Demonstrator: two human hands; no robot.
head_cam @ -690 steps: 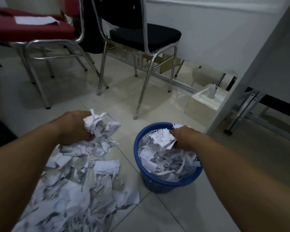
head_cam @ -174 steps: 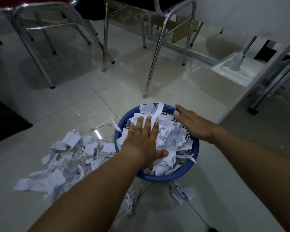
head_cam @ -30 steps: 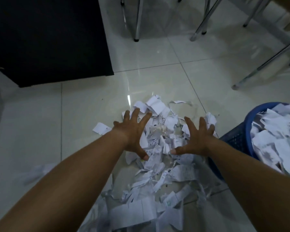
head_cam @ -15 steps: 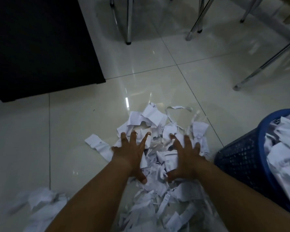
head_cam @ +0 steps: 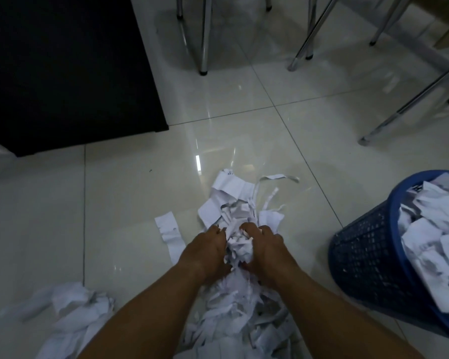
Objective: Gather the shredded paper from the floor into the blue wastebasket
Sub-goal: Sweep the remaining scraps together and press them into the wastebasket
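A pile of white shredded paper (head_cam: 233, 203) lies on the pale tiled floor in the lower middle. My left hand (head_cam: 205, 251) and my right hand (head_cam: 266, 248) press together on a bunch of the shreds between them, fingers curled into it. More shreds trail back under my forearms. The blue wastebasket (head_cam: 366, 257), heaped with paper, stands at the right edge, an arm's width from my right hand.
A smaller clump of shreds (head_cam: 73, 309) lies at the lower left. A black mat (head_cam: 62, 68) covers the floor at the upper left. Chrome chair legs (head_cam: 204, 35) stand at the top, with another slanted leg (head_cam: 410, 107) at the right.
My hands went from spread flat over the pile to drawn together and closed on a bunch of shreds. The view shifted slightly left and back.
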